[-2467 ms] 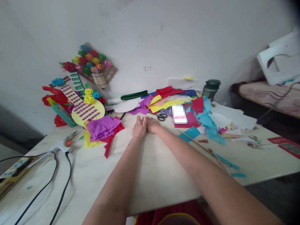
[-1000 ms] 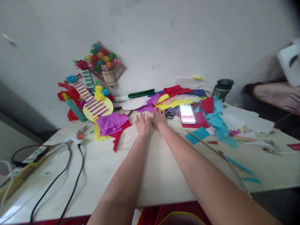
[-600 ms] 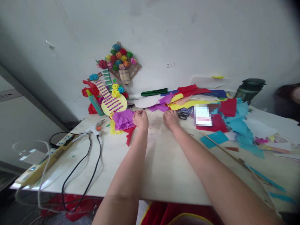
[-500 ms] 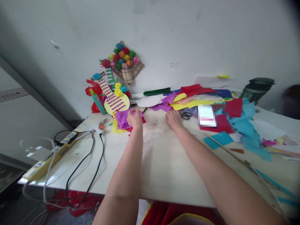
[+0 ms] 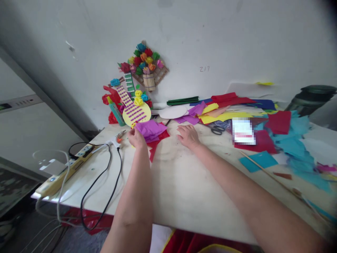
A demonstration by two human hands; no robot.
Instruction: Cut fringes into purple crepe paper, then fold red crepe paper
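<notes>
My left hand [image 5: 137,137] has its fingers pinched together at the left edge of a small pile of coloured paper. What lies between the fingertips is hidden. Purple paper sheets [image 5: 152,129] top the pile, and red paper [image 5: 154,144] sticks out beneath them. Only slivers of yellow show by the hand. My right hand [image 5: 188,136] rests palm down on the white table [image 5: 179,186], fingers spread and holding nothing. To its right lie dark-handled scissors [image 5: 218,130]. Just behind the pile leans a yellow guitar-shaped craft [image 5: 137,114] with purple strips and paper flowers.
At left are a glue gun [image 5: 116,141], a green glue bottle [image 5: 116,111] and a power strip [image 5: 71,168] with loose cables. Coloured paper [image 5: 226,114] lines the back. On the right lie blue paper [image 5: 258,161], a thin stick [image 5: 265,171] and a dark bottle [image 5: 310,100].
My left hand has moved left off the top of the purple sheets to the pile's left edge. The purple sheets lie flatter, and more red paper shows. My right hand's fingers have spread out.
</notes>
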